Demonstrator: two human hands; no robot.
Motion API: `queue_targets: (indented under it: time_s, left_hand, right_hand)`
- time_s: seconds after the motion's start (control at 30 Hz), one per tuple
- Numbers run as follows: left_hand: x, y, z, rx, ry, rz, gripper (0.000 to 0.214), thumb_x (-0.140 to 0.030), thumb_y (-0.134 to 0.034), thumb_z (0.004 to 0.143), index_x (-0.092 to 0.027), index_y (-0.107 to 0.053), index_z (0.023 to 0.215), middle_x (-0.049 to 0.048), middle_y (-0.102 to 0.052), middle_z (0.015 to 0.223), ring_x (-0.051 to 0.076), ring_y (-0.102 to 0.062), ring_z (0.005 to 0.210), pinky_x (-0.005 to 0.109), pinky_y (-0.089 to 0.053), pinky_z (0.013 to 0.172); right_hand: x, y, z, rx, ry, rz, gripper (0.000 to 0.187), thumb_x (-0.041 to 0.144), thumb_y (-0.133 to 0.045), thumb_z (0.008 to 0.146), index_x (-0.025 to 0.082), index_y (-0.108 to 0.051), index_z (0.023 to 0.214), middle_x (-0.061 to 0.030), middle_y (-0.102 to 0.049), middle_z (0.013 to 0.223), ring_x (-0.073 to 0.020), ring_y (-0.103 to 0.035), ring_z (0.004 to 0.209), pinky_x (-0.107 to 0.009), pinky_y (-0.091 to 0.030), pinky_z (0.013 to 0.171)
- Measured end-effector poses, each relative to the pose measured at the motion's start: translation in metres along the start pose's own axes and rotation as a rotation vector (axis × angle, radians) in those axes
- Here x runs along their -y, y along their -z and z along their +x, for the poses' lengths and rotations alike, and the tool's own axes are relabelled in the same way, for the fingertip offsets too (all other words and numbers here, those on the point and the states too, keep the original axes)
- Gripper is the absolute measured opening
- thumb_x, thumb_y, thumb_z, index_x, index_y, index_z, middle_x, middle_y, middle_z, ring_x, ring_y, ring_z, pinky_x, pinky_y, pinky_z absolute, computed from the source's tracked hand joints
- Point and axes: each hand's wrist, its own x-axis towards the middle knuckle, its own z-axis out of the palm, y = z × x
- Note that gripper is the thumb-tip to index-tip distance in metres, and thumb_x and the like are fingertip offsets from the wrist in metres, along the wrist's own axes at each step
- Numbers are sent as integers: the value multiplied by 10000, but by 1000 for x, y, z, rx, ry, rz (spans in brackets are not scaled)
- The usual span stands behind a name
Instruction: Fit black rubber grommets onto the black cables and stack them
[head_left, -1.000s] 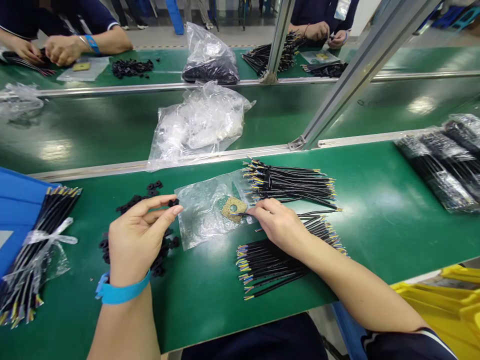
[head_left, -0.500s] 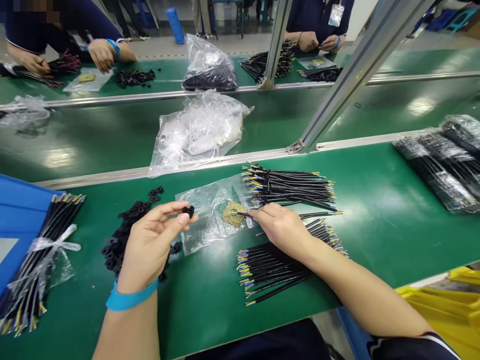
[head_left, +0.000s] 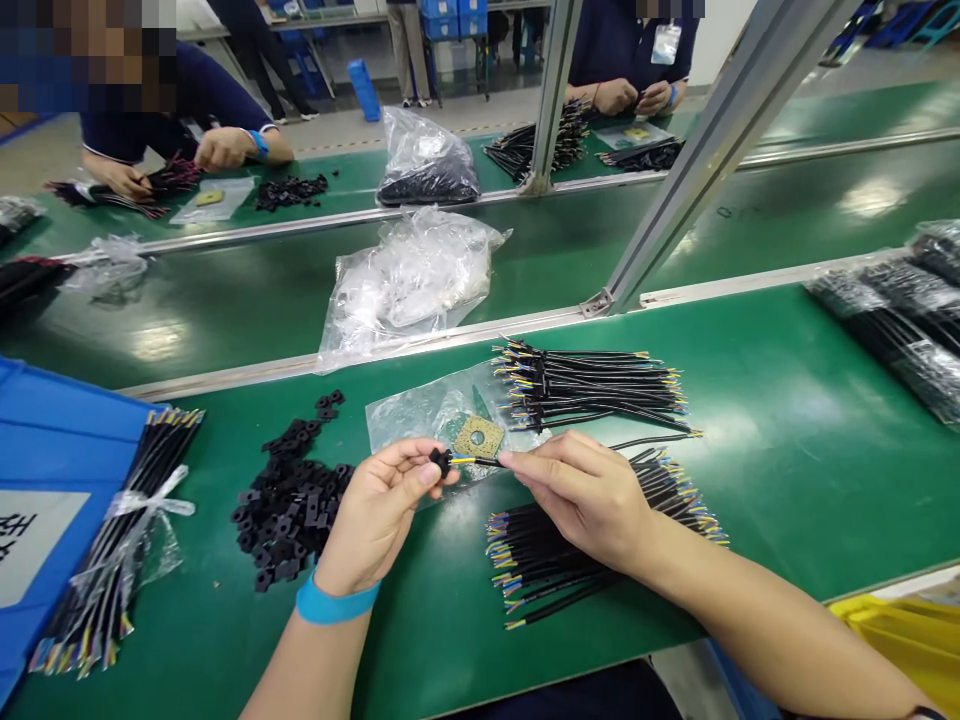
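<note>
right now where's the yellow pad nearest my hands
Head view, centre: the yellow pad lies on the clear plastic bag, just beyond the held black cable.

Head camera: worn on the person's own head, above the near side of the table, looking forward and down
Table (head_left: 757, 380): seen slantwise from above, across most of the lower half
Left hand (head_left: 390, 500): close to the camera, left of centre, forearm rising from the bottom edge
Right hand (head_left: 592, 490): also close, right of centre, forearm entering from the lower right
Metal post (head_left: 712, 140): beyond the hands, slanting across the upper right
Co-workers (head_left: 244, 100) (head_left: 611, 50): farther off, facing the camera, cut by the top edge
Blue bin (head_left: 45, 410): cut by the left edge
</note>
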Motion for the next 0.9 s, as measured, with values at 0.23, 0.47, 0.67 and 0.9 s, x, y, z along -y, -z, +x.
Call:
queue_targets:
  time_s: [0.23,0.47,0.67,0.9]
  left_hand:
    - [-1,-1,-4,-16,14,-20,436,-394,-1011,474,-169,-784,771,30,-721,695,137,-690,593,193,-519,538]
    - [3,2,-2,23,3,14,388,-376,-1003,516,-182,-805,787,30,-724,669,131,-698,598,185,-542,568]
    - [4,2,-3,13,-40,6,360,-395,-988,553,-203,-821,808,26,-725,671,123,-701,619,165,-540,567]
    - [4,5,-3,2,-91,94,363,-412,-980,560,-198,-830,812,52,-746,673,138,-699,610,190,-576,587]
  right_hand:
    - [0,-1,-4,17,61,-135,344,19,-562,946,168,-684,1231,-32,-724,906,-117,-608,758,-244,-524,671]
    - [3,0,-5,-22,49,-122,429,9,-581,914,172,-658,1302,-34,-716,913,-120,-615,760,-254,-538,680]
    - [6,3,-4,26,149,-190,367,54,-566,951,148,-644,1298,-52,-734,942,-133,-636,810,-251,-552,691]
    - [8,8,-2,81,195,-209,301,91,-521,989,105,-658,1256,-77,-738,971,-159,-638,849,-283,-574,739]
